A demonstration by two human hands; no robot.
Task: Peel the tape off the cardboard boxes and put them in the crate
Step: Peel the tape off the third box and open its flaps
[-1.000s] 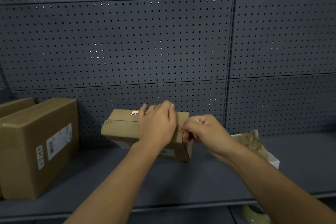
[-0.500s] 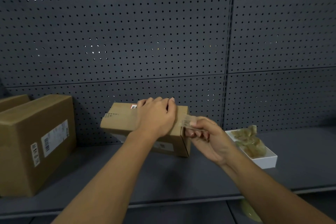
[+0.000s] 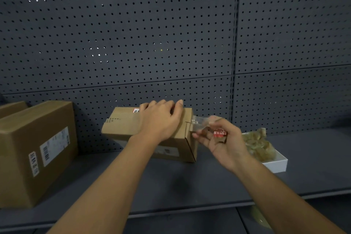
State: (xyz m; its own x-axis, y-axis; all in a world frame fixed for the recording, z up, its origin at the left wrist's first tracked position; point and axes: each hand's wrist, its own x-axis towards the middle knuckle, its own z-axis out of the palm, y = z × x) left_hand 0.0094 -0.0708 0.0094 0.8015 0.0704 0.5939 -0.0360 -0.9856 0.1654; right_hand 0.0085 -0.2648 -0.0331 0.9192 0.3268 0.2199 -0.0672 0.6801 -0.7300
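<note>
A small cardboard box sits tilted on the grey shelf against the pegboard. My left hand lies on its top with fingers curled over the far edge, holding it down. Just right of the box, my right hand pinches a strip of clear tape with a red and white label on it. The strip still runs to the box's right top corner. A white tray on the right holds a pile of crumpled tape.
A large cardboard box with barcode labels stands at the left, another box edge behind it. The dark pegboard wall backs the shelf. A pale round object shows below the shelf's front edge.
My right hand has pulled the tape strip off the box's right end and moved rightward and down; the red label came away with it. My left hand stayed on the box top.
</note>
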